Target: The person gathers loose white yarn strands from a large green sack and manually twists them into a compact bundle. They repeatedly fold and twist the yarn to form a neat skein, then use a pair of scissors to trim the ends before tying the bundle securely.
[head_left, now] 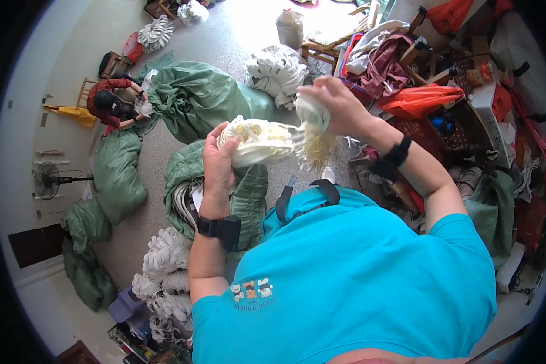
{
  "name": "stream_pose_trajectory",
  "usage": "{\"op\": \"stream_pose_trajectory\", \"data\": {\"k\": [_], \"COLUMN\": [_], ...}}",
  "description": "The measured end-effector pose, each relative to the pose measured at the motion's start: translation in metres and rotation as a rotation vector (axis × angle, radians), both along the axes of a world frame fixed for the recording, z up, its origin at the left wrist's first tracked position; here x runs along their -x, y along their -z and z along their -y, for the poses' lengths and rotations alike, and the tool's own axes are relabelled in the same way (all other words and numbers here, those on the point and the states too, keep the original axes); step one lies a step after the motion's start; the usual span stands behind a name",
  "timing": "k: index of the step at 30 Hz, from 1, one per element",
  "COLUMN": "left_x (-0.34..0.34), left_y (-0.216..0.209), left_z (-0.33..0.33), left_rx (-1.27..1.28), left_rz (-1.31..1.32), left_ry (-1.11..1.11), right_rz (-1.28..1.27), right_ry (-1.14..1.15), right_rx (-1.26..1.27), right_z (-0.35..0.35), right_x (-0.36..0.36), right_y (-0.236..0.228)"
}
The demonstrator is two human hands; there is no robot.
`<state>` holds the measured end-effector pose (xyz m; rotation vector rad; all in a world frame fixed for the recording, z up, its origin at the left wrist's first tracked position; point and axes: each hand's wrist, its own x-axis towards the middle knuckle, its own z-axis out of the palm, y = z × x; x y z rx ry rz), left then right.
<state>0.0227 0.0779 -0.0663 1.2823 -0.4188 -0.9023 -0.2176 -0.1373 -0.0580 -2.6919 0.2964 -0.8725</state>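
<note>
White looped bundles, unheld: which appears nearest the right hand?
The white bundle below the brown plastic jug, up-left of the right hand; others appear farther off.

Cream and pale yellow on the middle bundle; plain turquoise, printed with small bears, on the near shirt; green on the left sacks.

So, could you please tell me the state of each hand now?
Left hand: closed, holding the cream bundle.
Right hand: closed, holding white strands, slightly blurred.
</note>
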Motion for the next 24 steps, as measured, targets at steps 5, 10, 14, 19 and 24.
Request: {"op": "stream_pose_trajectory", "data": {"k": [5,10,14,19,24], "left_x": [0.001,0.001,-0.001,0.01,0.024], "left_y": [0.008,0.002,-0.009,-0.039,-0.051], "left_z": [-0.011,-0.016,-0.018,-0.017,0.002], "left_rx": [-0.056,-0.03,-0.009,-0.036,-0.016], "left_rz": [-0.017,-0.098,-0.092,0.037,0.134], "left_ry": [0.035,0.023,0.012,0.269,0.475], "right_rz": [-0.4,-0.19,-0.209,-0.158,-0.075], "right_ry": [-0.001,0.035,0.029,-0.099,-0.2], "right_rx": [-0.133,-0.251,-0.55,-0.791,-0.531], "right_z": [0.006,-0.004,0.005,-0.007,-0.043], "right_x": [0.013,-0.003,-0.005,-0.018,-0.044], "right_y": [0.012,0.005,0.003,-0.002,-0.014]}}
